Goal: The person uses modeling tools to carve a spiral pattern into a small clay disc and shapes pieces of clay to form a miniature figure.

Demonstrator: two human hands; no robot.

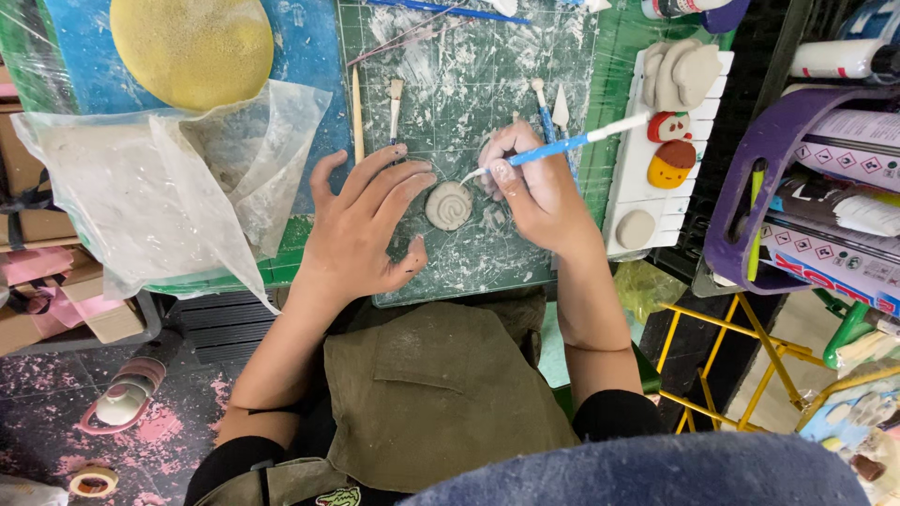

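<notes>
Grey clay disc (448, 205) sits mid-frame on the green cutting mat (469, 84); my right hand (530, 192) pinches a blue-handled tool (562, 145), my left hand (361, 220) splayed open beside it. Too much pressure could gouge the spiral.

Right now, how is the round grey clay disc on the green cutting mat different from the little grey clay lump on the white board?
The round grey clay disc has a spiral groove cut into its top; the small grey clay lump looks smooth and plain. The disc is wider than the lump. The disc lies between the left hand and the right hand, whose blue-handled tool points at it; the lump sits alone on the white board. Both are unpainted grey clay.
</notes>
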